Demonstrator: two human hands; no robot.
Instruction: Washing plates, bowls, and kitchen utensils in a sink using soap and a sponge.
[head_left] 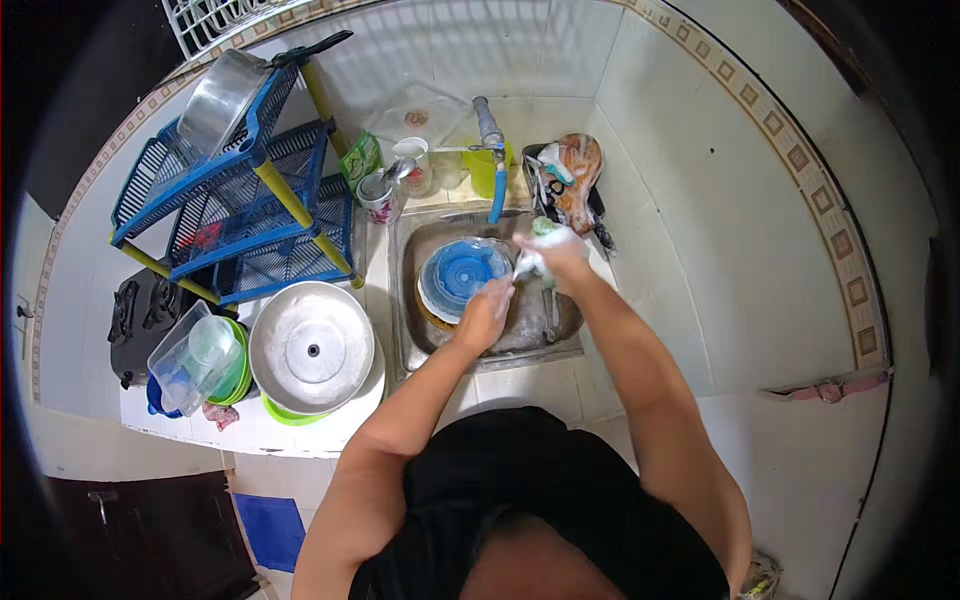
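Right hand (556,252): curled round foamy green sponge (543,226), above rectangular stainless-steel sink (522,328). Left hand (487,311): adjacent, fingers bent; opening and contents indeterminable. Advisable: firm left hold, short strokes, low over sink

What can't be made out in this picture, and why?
All in the head view:
- Right hand: white suds cover the fingers, so its exact grip is unclear.
- Left hand: anything at its fingertips is too small and foamy to identify.
- Under the blue dish: the dish itself hides most of what lies below.
- White rack: cut off by the upper edge.
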